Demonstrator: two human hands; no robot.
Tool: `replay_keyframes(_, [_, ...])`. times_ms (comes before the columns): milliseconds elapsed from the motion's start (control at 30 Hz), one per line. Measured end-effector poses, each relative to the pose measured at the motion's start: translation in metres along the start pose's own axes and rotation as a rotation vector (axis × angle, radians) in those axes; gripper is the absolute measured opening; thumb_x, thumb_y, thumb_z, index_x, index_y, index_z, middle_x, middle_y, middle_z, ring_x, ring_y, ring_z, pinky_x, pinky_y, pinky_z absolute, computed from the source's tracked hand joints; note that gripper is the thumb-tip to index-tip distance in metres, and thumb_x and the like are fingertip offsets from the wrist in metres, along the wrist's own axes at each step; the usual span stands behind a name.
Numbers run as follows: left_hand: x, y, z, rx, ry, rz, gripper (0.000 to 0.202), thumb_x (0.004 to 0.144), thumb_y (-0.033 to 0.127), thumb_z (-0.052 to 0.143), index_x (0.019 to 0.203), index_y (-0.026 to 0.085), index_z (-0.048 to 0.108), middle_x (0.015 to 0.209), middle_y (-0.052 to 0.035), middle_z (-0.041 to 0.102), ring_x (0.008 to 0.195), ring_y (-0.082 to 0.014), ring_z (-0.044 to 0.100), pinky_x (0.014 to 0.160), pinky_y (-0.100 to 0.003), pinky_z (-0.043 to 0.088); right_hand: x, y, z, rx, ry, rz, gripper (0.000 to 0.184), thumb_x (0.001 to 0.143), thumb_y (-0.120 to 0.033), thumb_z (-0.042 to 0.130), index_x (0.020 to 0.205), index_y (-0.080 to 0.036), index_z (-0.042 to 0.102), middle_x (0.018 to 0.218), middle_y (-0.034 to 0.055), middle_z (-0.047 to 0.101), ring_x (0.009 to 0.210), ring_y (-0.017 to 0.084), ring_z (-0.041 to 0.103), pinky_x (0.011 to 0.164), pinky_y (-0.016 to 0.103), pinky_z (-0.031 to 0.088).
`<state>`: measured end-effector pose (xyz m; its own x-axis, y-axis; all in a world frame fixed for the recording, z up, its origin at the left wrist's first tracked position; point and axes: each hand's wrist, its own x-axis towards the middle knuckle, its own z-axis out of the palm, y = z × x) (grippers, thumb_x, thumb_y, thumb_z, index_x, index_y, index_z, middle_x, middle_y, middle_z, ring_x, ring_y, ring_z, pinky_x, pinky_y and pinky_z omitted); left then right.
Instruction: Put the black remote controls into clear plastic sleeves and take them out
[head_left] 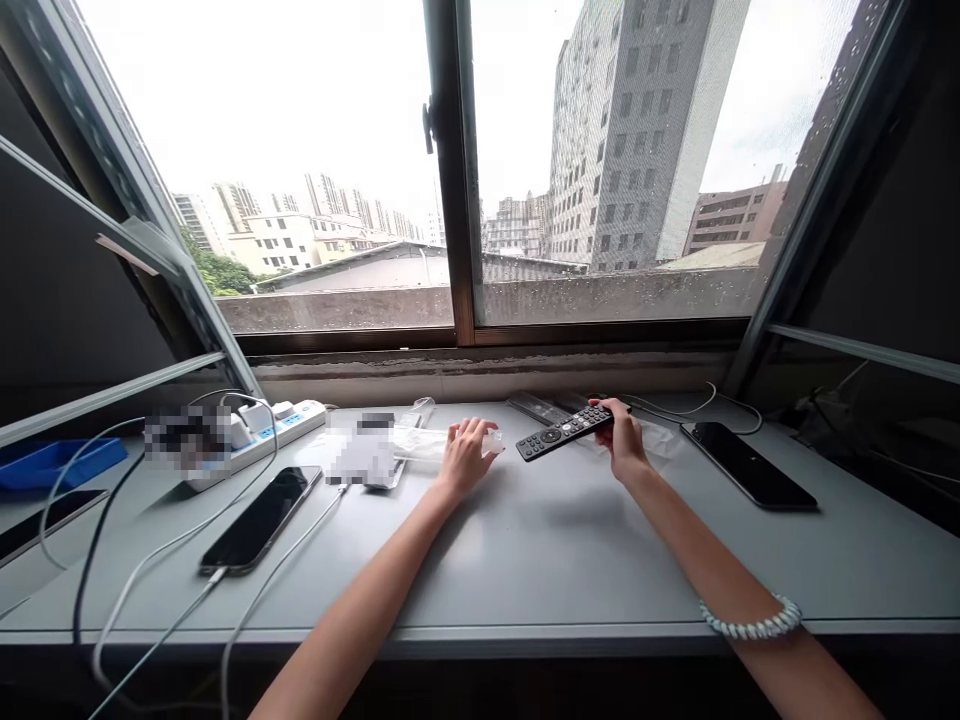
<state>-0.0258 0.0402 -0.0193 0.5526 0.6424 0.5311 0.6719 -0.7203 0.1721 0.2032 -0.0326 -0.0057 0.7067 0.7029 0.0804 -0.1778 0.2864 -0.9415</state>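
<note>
My right hand [622, 440] grips one end of a black remote control [564, 432] and holds it just above the grey table [540, 560], with its far end pointing left. My left hand [466, 455] rests with fingers spread on a clear plastic bag [427, 442] lying on the table, a little left of the remote. More black remotes [541, 407] lie behind, near the window sill. A beaded bracelet [750, 622] circles my right forearm.
A black phone [259, 520] on a white cable lies at the left, beside a white power strip [262, 435] with plugs. Another black phone [750, 465] lies at the right. A blue tray [52, 462] sits far left. The window stands directly behind the table.
</note>
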Motion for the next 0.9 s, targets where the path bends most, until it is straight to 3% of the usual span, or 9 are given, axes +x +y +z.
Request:
replay_keyframes(200, [0.001,-0.003,-0.001,0.026,0.045,-0.001,0.024,0.081,0.013,0.048,0.101,0.022,0.059,0.097,-0.0044,0.059,0.095,-0.0210,0.051,0.084,-0.033,0.037,0.009,0.013,-0.004,-0.028,-0.052,-0.041,0.026,0.071,-0.041,0.052,0.073,-0.019,0.067,0.047,-0.0017,0.057,0.033,0.011,0.047,0.033,0.024,0.040])
replay_keyframes(300, [0.001,-0.004,-0.001,0.029,0.032,-0.053,0.024,0.080,0.013,0.047,0.099,0.020,0.060,0.096,-0.0055,0.058,0.093,-0.0214,0.052,0.082,-0.033,0.039,0.011,0.013,-0.005,0.021,-0.063,0.024,0.024,0.071,-0.042,0.056,0.075,-0.021,0.066,0.051,-0.0008,0.061,0.040,0.014,0.056,0.040,0.025,0.050])
replay_keyframes(467, [0.002,-0.008,-0.001,0.063,-0.033,-0.080,0.025,0.073,0.001,0.042,0.076,0.019,0.060,0.089,-0.0046,0.059,0.084,-0.0184,0.054,0.085,-0.033,0.039,0.006,0.006,-0.002,0.155,-0.094,0.205,0.020,0.061,-0.035,0.071,0.072,-0.021,0.061,0.066,0.0006,0.067,0.062,0.018,0.066,0.057,0.028,0.058])
replay_keyframes(567, [0.003,-0.008,-0.002,0.048,0.013,-0.071,0.020,0.077,0.005,0.043,0.073,0.019,0.057,0.088,-0.0036,0.059,0.080,-0.0169,0.054,0.086,-0.034,0.037,0.000,0.003,0.002,0.114,-0.213,0.161,0.028,0.058,-0.031,0.075,0.078,-0.022,0.059,0.075,0.0011,0.069,0.066,0.020,0.068,0.062,0.032,0.060])
replay_keyframes(733, [0.004,-0.005,-0.005,0.060,0.059,-0.050,0.015,0.084,0.015,0.045,0.072,0.019,0.054,0.089,-0.0028,0.058,0.080,-0.0167,0.053,0.085,-0.034,0.035,-0.005,0.006,0.005,0.120,-0.263,0.092,0.040,0.054,-0.028,0.079,0.088,-0.024,0.057,0.077,-0.0019,0.068,0.064,0.020,0.068,0.066,0.034,0.060])
replay_keyframes(900, [0.003,-0.004,-0.005,0.084,0.073,-0.043,0.014,0.085,0.017,0.044,0.074,0.019,0.054,0.087,-0.0028,0.058,0.080,-0.0174,0.052,0.085,-0.034,0.033,-0.002,0.010,0.006,0.088,-0.232,-0.063,0.037,0.046,-0.031,0.081,0.074,-0.021,0.060,0.082,0.0001,0.067,0.071,0.021,0.067,0.068,0.036,0.058])
